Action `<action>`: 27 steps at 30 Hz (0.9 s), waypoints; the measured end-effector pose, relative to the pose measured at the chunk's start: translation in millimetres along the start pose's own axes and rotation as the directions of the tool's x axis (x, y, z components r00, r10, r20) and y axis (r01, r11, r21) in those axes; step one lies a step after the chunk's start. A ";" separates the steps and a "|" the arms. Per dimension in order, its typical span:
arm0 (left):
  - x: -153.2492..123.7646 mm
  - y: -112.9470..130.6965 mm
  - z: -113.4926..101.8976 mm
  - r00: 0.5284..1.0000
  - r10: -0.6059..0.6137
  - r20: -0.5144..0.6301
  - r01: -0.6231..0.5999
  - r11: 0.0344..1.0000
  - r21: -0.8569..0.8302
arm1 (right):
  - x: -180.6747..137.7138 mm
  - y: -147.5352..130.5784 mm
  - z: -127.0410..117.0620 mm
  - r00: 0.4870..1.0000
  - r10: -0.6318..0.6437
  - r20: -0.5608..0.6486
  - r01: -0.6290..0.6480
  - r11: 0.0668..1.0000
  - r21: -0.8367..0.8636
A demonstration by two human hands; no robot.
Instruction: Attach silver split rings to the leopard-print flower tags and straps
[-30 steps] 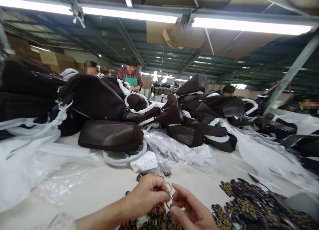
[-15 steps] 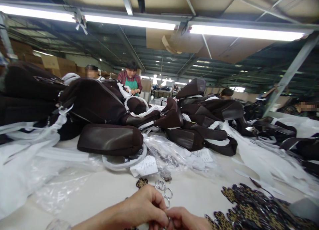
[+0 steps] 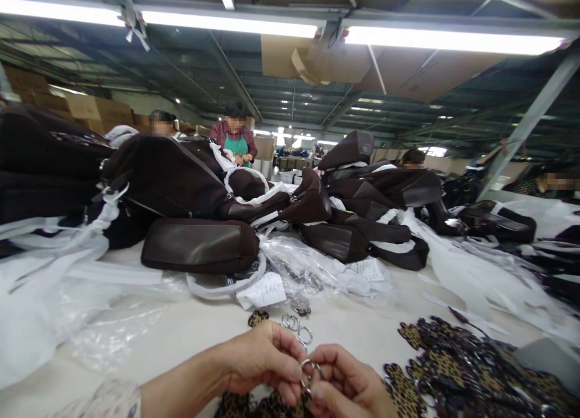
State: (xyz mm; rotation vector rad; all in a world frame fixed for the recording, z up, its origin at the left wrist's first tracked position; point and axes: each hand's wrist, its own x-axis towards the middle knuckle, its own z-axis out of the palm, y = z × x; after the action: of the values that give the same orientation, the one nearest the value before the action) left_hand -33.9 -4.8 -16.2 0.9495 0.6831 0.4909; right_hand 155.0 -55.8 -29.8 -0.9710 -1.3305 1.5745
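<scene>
My left hand [image 3: 263, 360] and my right hand [image 3: 348, 385] meet at the bottom middle of the view, fingers pinched together on a small metal key ring [image 3: 309, 368]. Under the hands hangs a leopard-print piece [image 3: 276, 403], partly hidden by them. Several loose metal rings [image 3: 296, 326] lie on the pale table [image 3: 194, 339] just beyond my fingers. One small leopard-print tag [image 3: 258, 317] lies beside those rings.
A heap of leopard-print pieces [image 3: 457, 369] lies at the right. Dark brown bags [image 3: 199, 246] are piled across the table's middle, with clear plastic wrap [image 3: 312, 273] and white bags [image 3: 40, 297] around them. Other people [image 3: 235, 140] work at the far side.
My hands dropped toward the lower edge half a second ago and have come back up. Both still pinch the ring; the loose rings now show beyond the fingers.
</scene>
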 end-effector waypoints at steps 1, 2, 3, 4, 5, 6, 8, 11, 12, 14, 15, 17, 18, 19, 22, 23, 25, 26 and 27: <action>-0.9 1.0 0.6 1.000 0.001 0.003 -0.001 1.000 -0.014 | -0.7 -1.3 0.6 1.000 -0.009 -0.001 0.009 1.000 0.012; -1.7 1.8 1.3 1.000 0.002 0.006 -0.002 1.000 -0.021 | -1.3 -1.7 1.2 1.000 -0.019 -0.002 0.019 1.000 0.017; -2.3 2.3 2.0 1.000 0.000 0.007 0.000 1.000 -0.024 | -1.9 -1.4 1.8 0.999 -0.030 -0.010 0.030 0.999 0.016; -2.9 2.7 2.5 1.000 -0.002 0.008 0.002 1.000 -0.029 | -2.2 -0.5 2.5 0.999 -0.042 -0.024 0.042 0.999 0.014; -3.4 2.9 3.0 1.000 -0.003 0.008 0.004 0.999 -0.037 | -2.5 0.9 3.3 0.997 -0.059 -0.046 0.059 0.998 0.012; -3.9 3.0 3.5 1.000 -0.003 0.009 0.003 0.999 -0.048 | -2.6 2.6 4.2 0.994 -0.079 -0.076 0.080 0.997 0.013; -4.7 3.2 4.2 1.000 0.003 0.005 -0.002 0.997 -0.073 | -2.6 6.0 5.9 0.986 -0.116 -0.122 0.119 0.993 0.013; -5.0 3.5 5.0 1.000 0.016 -0.002 -0.017 0.996 -0.093 | -2.3 9.9 6.5 0.981 -0.141 -0.133 0.141 0.990 -0.004; -4.9 3.5 5.2 1.000 0.024 -0.005 -0.025 0.995 -0.095 | -2.2 10.5 5.9 0.980 -0.149 -0.130 0.148 0.989 -0.016; -4.1 3.2 5.7 0.999 0.050 -0.014 -0.051 0.995 -0.088 | -2.0 10.1 3.8 0.980 -0.160 -0.117 0.156 0.987 -0.046; -3.7 3.0 6.0 0.998 0.067 -0.021 -0.069 0.995 -0.078 | -2.0 8.8 2.5 0.983 -0.153 -0.102 0.147 0.987 -0.064; -3.0 2.2 6.6 0.995 0.099 -0.030 -0.101 0.993 -0.054 | -1.9 4.7 0.6 0.990 -0.122 -0.065 0.115 0.988 -0.103; -2.8 1.7 7.0 0.993 0.111 -0.032 -0.113 0.993 -0.043 | -1.9 2.1 0.3 0.994 -0.101 -0.047 0.095 0.989 -0.117; -2.8 1.2 7.5 0.992 0.120 -0.031 -0.121 0.992 -0.033 | -1.9 -0.3 0.5 0.996 -0.081 -0.036 0.076 0.990 -0.117; -3.3 0.9 9.0 0.990 0.137 -0.035 -0.138 0.990 -0.023 | -1.9 -5.0 3.8 0.998 -0.039 -0.042 0.036 0.997 -0.062; -3.7 1.4 9.5 0.989 0.139 -0.042 -0.140 0.990 -0.020 | -1.9 -5.4 5.1 0.999 -0.033 -0.040 0.031 0.998 -0.053; -4.4 3.4 10.2 0.989 0.137 -0.055 -0.137 0.990 -0.007 | -2.3 -5.3 6.4 0.998 -0.037 -0.044 0.034 0.997 -0.070; -4.5 4.8 10.3 0.989 0.135 -0.061 -0.135 0.991 0.002 | -2.9 -5.2 6.1 0.997 -0.047 -0.054 0.042 0.995 -0.091; -4.5 6.1 10.0 0.989 0.134 -0.066 -0.134 0.991 0.013 | -4.0 -5.6 5.2 0.995 -0.064 -0.081 0.055 0.992 -0.113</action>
State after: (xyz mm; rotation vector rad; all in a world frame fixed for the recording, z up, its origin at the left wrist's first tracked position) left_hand -30.3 -10.4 -5.4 0.9945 0.6847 0.6412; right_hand 152.2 -60.9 -23.4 -1.0439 -1.3869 1.4124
